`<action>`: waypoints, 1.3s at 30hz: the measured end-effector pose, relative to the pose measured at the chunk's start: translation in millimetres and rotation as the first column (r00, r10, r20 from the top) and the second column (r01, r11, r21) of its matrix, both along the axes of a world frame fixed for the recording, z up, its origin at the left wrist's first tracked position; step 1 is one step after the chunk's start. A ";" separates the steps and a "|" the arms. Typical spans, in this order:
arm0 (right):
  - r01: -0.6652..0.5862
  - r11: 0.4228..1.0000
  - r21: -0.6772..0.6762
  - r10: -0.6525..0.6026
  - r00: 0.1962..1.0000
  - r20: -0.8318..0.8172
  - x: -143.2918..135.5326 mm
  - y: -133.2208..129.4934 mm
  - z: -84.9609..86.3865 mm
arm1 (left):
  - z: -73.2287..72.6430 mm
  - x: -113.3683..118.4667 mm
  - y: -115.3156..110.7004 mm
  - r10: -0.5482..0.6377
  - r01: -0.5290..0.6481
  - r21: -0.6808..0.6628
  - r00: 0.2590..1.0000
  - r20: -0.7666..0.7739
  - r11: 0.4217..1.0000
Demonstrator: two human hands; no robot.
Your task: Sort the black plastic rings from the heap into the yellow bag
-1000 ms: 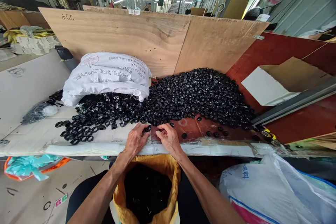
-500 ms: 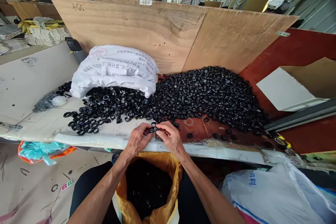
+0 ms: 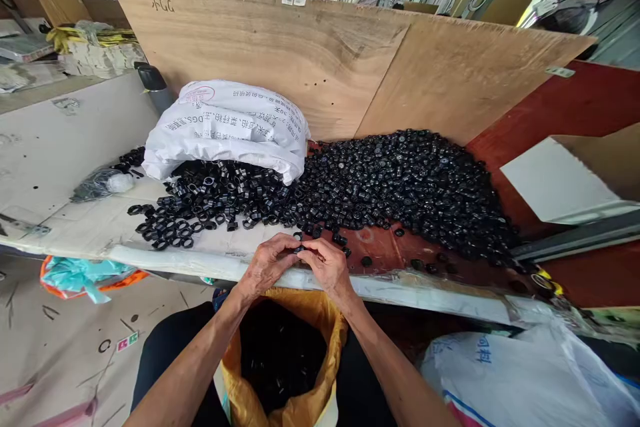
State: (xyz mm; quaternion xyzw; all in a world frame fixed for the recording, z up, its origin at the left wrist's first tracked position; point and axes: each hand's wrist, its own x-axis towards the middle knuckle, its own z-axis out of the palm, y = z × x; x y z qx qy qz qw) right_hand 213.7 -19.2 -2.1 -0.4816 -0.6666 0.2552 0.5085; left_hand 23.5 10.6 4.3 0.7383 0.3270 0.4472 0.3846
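Here the left hand (image 3: 267, 263) and the right hand (image 3: 327, 265) meet fingertip to fingertip just in front of the big heap of black parts (image 3: 400, 187), at the near edge of the table (image 3: 60, 147). Between the fingers sits a small black piece (image 3: 299, 249), pinched from both sides; most of it is hidden by the fingertips, so its shape cannot be told. Both hands are curled tight around it, the left thumb and forefinger on one side, the right thumb and forefinger on the other.

The heap spreads behind the hands and off to their right, against the plywood board (image 3: 310, 60) that stands upright at the back. Left of the heap lies a looser scatter of black rings (image 3: 200, 203), partly under a white printed sack (image 3: 230, 127) lying on its side. A few stray black parts lie on the red surface between the heap and the hands.

Straight below the hands, nearer than the heap and under the table edge, an open yellow bag (image 3: 280, 360) sits between the person's forearms, dark inside with black pieces. Right of that bag, below the heap, is a white woven sack (image 3: 525, 380).
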 end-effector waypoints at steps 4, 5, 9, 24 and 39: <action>0.037 0.999 0.012 -0.038 0.992 0.117 -3.2 1.4 -2.5 | 5.4 -0.1 -1.0 -0.031 0.031 0.036 1.000 0.006 0.999; 0.051 0.998 0.033 -0.056 0.987 0.154 -4.1 1.4 -2.3 | 7.3 -0.1 -1.5 -0.041 0.041 0.036 0.999 -0.001 0.999; 0.111 0.992 0.054 -0.117 0.983 0.142 -5.9 -2.7 1.6 | 10.8 0.4 -2.3 -0.049 0.049 0.033 0.999 -0.017 0.998; 0.049 0.994 0.099 -0.067 0.979 0.190 -6.2 -9.2 13.6 | 5.3 -1.0 -1.8 0.018 -0.018 -0.017 1.000 0.019 1.000; 0.027 0.998 0.060 -0.033 0.994 0.107 -7.6 -17.0 15.7 | 7.1 -4.0 -3.6 -0.041 0.043 -0.077 0.999 0.027 0.996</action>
